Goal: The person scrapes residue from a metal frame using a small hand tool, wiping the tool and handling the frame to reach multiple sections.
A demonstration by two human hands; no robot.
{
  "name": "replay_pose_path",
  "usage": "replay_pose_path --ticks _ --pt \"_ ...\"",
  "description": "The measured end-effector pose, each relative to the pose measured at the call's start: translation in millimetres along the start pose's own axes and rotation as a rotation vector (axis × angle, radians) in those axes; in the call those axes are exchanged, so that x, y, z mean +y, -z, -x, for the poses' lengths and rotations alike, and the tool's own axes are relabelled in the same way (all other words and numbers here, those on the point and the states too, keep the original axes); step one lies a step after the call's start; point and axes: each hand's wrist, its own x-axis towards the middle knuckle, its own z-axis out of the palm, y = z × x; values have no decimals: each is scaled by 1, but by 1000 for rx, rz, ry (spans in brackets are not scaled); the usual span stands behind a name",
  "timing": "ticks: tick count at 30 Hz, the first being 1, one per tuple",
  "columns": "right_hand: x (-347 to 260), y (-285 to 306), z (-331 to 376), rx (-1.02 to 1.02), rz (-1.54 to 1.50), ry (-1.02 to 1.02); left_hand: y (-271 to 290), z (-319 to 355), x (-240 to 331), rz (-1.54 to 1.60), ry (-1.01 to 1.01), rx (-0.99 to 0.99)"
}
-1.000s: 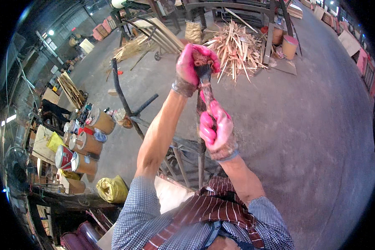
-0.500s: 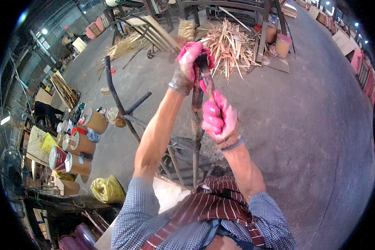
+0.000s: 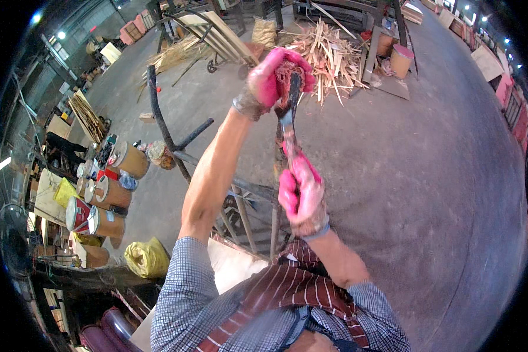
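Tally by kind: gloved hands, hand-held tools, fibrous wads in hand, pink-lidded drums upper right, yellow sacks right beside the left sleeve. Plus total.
Pink-gloved hands: 2, left hand and right hand
Brush-like tool in the right grip: 1
Reddish wad in the left grip: 1
Pink-lidded drum: 1
Yellow sack: 1
Total: 6

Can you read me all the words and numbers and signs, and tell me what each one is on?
There are none I can read.
Red-and-white bucket: any marking is too small to read.
Cardboard drum: its pale patch is too small to tell whether it has writing.
Brush and pink right glove: no readable writing shows.
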Motion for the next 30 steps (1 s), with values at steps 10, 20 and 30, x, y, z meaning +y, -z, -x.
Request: replay_pose_path --ticks 10,20,30 --pt "-24 -34 18 80 188 34 10 -3 -11 -174 -89 40" --pt "-29 7 -12 -95 166 124 -8 -2 -25 -273 -242 226" --pt "10 87 -15 -1 1223 989 -8 -12 -31 -254 -325 275"
